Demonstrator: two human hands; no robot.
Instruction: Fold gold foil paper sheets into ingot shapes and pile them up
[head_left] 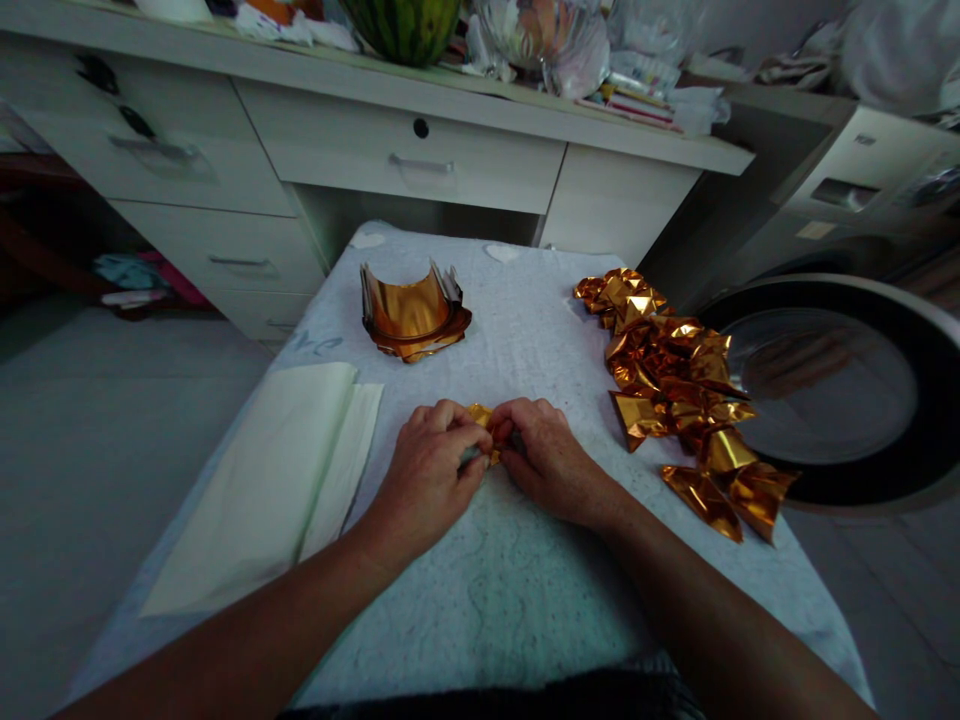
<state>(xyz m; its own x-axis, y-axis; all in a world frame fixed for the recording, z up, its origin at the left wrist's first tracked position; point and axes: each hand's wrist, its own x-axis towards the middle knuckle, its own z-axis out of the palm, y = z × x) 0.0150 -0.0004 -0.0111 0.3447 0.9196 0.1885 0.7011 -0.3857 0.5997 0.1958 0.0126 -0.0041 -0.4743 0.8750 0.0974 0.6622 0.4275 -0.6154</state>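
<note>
A small piece of gold foil [481,412] lies between my two hands at the middle of the cloth-covered surface. My left hand [439,465] pinches its left side, fingers curled. My right hand [547,455] closes on its right side with bent fingers. Much of the foil is hidden by my fingers. Beyond my hands stands a curved stack of gold foil sheets [411,315]. Several folded, shiny copper-gold foil pieces [664,370] lie in a long heap to the right. Pale paper sheets [255,480] rest flat at the left.
White drawers [420,165] and a countertop [315,55] stand behind the cloth-covered surface [517,610]. On the counter are a watermelon [405,25] and a clear glass bowl [529,30]. An open round washer door [825,390] is close at the right.
</note>
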